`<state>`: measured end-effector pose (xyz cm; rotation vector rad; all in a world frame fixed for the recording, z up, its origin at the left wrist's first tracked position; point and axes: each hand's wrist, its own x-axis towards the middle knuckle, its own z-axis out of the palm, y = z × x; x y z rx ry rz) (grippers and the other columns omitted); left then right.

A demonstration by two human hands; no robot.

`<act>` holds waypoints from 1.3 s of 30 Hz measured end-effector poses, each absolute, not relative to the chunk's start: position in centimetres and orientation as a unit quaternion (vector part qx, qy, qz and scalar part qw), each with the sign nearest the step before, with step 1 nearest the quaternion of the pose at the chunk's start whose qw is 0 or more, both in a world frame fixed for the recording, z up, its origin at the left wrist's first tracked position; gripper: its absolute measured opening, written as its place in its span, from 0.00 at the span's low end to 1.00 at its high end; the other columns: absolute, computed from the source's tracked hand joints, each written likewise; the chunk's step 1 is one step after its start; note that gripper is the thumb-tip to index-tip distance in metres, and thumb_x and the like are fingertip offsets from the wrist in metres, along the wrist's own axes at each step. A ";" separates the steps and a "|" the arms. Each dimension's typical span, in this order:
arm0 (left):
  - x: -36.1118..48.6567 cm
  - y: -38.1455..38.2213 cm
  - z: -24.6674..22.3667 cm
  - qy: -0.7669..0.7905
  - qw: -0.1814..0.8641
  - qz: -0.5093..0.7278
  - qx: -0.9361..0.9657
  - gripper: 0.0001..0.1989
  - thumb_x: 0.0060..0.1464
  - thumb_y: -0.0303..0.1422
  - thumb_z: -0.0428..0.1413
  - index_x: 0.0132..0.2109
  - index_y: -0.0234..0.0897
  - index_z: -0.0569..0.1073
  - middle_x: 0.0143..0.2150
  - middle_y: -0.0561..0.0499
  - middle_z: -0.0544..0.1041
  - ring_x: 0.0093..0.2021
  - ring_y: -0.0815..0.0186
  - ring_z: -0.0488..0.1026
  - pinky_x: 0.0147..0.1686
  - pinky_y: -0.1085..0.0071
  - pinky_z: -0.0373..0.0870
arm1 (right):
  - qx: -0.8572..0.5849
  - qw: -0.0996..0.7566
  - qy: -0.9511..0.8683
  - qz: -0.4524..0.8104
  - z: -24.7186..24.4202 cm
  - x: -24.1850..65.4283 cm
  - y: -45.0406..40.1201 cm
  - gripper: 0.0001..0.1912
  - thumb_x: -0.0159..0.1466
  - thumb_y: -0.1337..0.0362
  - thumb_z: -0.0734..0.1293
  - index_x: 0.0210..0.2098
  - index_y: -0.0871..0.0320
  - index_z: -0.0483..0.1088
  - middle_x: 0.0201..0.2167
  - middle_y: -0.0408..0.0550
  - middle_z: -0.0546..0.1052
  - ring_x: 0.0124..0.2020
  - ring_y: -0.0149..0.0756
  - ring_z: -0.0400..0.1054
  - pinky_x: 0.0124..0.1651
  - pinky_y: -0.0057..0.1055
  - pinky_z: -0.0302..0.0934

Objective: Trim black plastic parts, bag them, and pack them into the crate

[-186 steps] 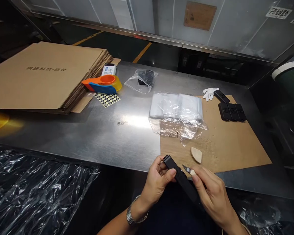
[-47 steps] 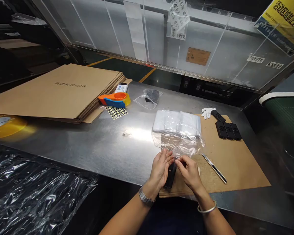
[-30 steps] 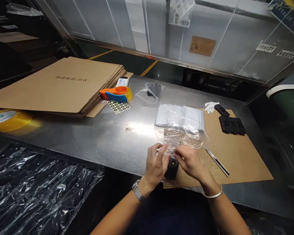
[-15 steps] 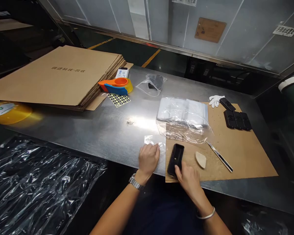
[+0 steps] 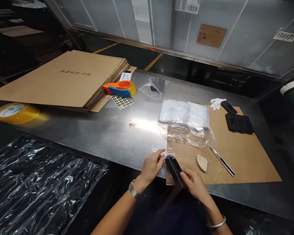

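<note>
My right hand point(image 5: 194, 183) grips the lower end of a black rectangular case point(image 5: 174, 170), which is tilted at the front edge of the brown cardboard sheet point(image 5: 250, 156). Beside the case's upper end, my left hand point(image 5: 152, 165) pinches a small clear plastic bag point(image 5: 171, 154); the bag's edges are hard to make out. Right of the case lie a beige wedge-shaped piece point(image 5: 202, 163) and a cutter knife point(image 5: 221, 160). Behind them is a stack of clear bags point(image 5: 183, 114) in a loose wrapper.
Several black cases point(image 5: 239, 123) and a white glove point(image 5: 217, 103) lie at the right. A tape dispenser point(image 5: 121, 88), sticker sheet point(image 5: 122, 101) and bagged black part point(image 5: 155, 87) stand near flat cardboard point(image 5: 58, 78). A yellow tape roll point(image 5: 16, 113) is far left.
The black case has been raised and tilted toward my left hand by my right hand. My left hand has moved slightly with the small bag. The whole view has shifted a little.
</note>
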<state>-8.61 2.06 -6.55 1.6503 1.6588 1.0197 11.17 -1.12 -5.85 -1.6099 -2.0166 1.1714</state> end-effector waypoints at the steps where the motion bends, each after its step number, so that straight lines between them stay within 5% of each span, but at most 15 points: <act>1: -8.5 1.8 -6.6 0.621 0.291 0.379 0.621 0.12 0.51 0.29 0.52 0.42 0.44 0.75 0.27 0.51 0.76 0.27 0.65 0.70 0.30 0.72 0.62 | -0.573 0.152 -0.706 0.388 -5.9 11.1 -1.2 0.20 0.65 0.56 0.54 0.20 0.57 0.61 0.15 0.40 0.63 0.18 0.29 0.58 0.22 0.25 0.48; 8: -7.1 -0.6 -6.7 0.579 0.266 0.340 0.691 0.11 0.53 0.30 0.51 0.41 0.43 0.76 0.27 0.46 0.75 0.29 0.61 0.69 0.33 0.68 0.62 | -0.581 0.127 -0.774 0.218 -5.5 10.2 -1.4 0.15 0.66 0.59 0.53 0.34 0.57 0.69 0.23 0.49 0.74 0.24 0.38 0.69 0.25 0.27 0.49; 15: -7.2 -2.3 -4.8 0.539 0.192 0.311 0.759 0.17 0.54 0.26 0.47 0.48 0.38 0.74 0.25 0.44 0.74 0.26 0.62 0.68 0.29 0.67 0.62 | -0.623 0.172 -0.727 0.232 -4.2 8.8 0.4 0.21 0.65 0.60 0.52 0.54 0.67 0.57 0.15 0.44 0.71 0.17 0.38 0.67 0.20 0.28 0.50; 19: -7.5 -2.1 -3.0 0.534 0.214 0.369 0.730 0.17 0.53 0.26 0.49 0.47 0.41 0.74 0.28 0.44 0.76 0.28 0.62 0.70 0.31 0.68 0.63 | -0.594 0.113 -0.785 0.136 -1.7 7.6 2.0 0.14 0.66 0.60 0.53 0.38 0.57 0.68 0.16 0.45 0.71 0.17 0.36 0.67 0.21 0.27 0.44; 22: -8.8 -1.0 -1.4 0.605 0.247 0.404 0.640 0.14 0.51 0.27 0.51 0.43 0.44 0.76 0.32 0.46 0.77 0.31 0.61 0.71 0.35 0.67 0.63 | -0.539 0.089 -0.826 0.139 0.3 7.3 3.7 0.14 0.64 0.63 0.56 0.26 0.55 0.68 0.17 0.45 0.71 0.19 0.34 0.67 0.22 0.27 0.44; 26: -10.8 0.0 0.5 0.605 0.384 0.491 0.495 0.11 0.49 0.29 0.53 0.39 0.42 0.77 0.29 0.50 0.75 0.29 0.65 0.68 0.33 0.70 0.62 | -0.412 0.139 -0.869 0.237 3.0 6.4 5.5 0.10 0.63 0.67 0.55 0.36 0.55 0.68 0.24 0.45 0.74 0.25 0.34 0.68 0.27 0.26 0.53; 31: -12.3 -1.0 -0.2 0.468 0.501 0.725 0.068 0.06 0.48 0.34 0.54 0.34 0.39 0.72 0.21 0.56 0.66 0.23 0.72 0.62 0.26 0.76 0.58 | -0.315 0.249 -0.834 0.379 5.4 2.3 5.5 0.09 0.64 0.65 0.57 0.36 0.54 0.68 0.21 0.42 0.71 0.21 0.30 0.66 0.23 0.23 0.59; 35: -13.2 -3.4 -1.9 0.398 0.575 0.715 0.008 0.17 0.47 0.46 0.54 0.28 0.33 0.71 0.22 0.46 0.71 0.23 0.64 0.68 0.26 0.68 0.62 | -0.186 0.297 -0.845 0.405 4.9 -2.7 4.3 0.07 0.63 0.66 0.58 0.39 0.54 0.66 0.27 0.45 0.73 0.27 0.31 0.70 0.29 0.23 0.64; 39: -16.0 -6.4 -1.8 0.103 0.681 0.721 -0.078 0.25 0.49 0.52 0.50 0.37 0.31 0.73 0.35 0.42 0.75 0.36 0.62 0.72 0.40 0.69 0.65 | -0.062 0.263 -0.880 0.390 2.3 -7.6 2.8 0.10 0.63 0.69 0.57 0.42 0.53 0.65 0.31 0.48 0.74 0.30 0.34 0.71 0.32 0.25 0.66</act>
